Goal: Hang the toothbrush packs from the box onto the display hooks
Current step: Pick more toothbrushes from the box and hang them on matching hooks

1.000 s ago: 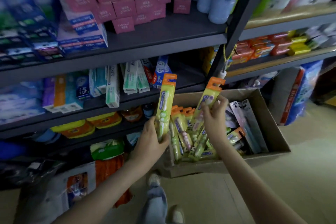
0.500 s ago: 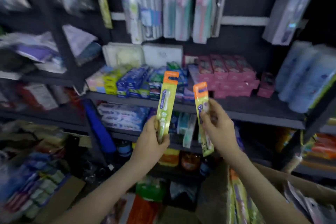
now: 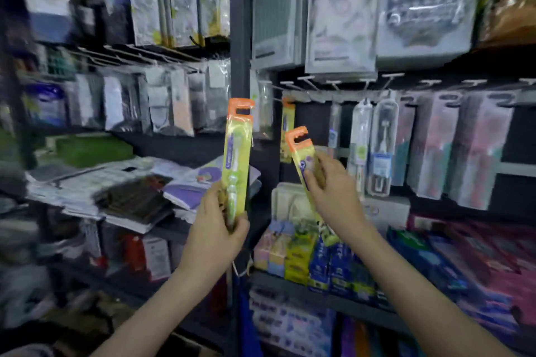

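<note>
toothbrush packs, two in yellow-green wrap with orange hanger tabs, are held up at centre frame before a shop's hanging display. the left hand grips the lower end of the left pack, fingers and thumb curled round it, so the pack stands almost upright in front of the dark shelf post, tab topmost. the right hand pinches the right pack about its middle between thumb and curled fingers. this pack leans, its tab pointing up and to the left of frame, its foot hidden behind the hand.

the row of white display hooks runs across the upper right of centre, above and beyond both tabs, and neither pack touches a hook. a matching pack already hangs from the prong at the left end of that row, just above and behind the right pack's tab. the right hand looks the nearer to that prong, so its pack seems likely to go first: the tab's slot would need to rise and straighten out of its lean to meet the prong. the left pack, across the post, would have to travel right.

the box named in the task is out of view. on the shelf below the hooks, lower centre, stand rows of boxed toothpaste. hooks further right carry clear-fronted brush packs.
</note>
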Tool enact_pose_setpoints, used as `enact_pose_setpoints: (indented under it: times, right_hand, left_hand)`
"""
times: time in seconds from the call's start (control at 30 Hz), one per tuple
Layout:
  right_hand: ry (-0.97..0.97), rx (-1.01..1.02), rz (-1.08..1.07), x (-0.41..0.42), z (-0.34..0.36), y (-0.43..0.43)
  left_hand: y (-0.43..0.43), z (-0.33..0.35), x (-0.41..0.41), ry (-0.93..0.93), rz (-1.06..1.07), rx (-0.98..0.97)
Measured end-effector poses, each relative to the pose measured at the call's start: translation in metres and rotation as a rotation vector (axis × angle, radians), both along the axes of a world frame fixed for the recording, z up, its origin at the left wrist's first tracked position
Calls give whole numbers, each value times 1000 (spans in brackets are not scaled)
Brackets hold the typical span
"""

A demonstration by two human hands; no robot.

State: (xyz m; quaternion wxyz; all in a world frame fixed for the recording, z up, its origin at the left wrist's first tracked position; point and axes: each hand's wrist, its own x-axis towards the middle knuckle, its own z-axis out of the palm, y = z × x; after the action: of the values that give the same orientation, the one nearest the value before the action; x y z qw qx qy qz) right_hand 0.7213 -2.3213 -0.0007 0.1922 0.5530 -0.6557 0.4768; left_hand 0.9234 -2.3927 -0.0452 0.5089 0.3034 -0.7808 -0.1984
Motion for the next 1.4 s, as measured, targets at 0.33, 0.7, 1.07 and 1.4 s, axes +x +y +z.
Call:
enact_pose_setpoints:
  times: [0.33,0.7,1.07,1.4]
  right_hand:
    - [254,295,-289,-29,63,-116]
    - [218,204,-333,-62,66,-191]
    - [-57,84,-370,-107,64,-258]
    - [-419,-196,119,-65,43,-222]
  left_hand:
    - [-91,47,-8,171,-107,-40]
    - [-124,39,-22,197,-44,-42]
    - [-126,38,-49,199,48,-88]
    - [-120,19,-70,239,119,-191]
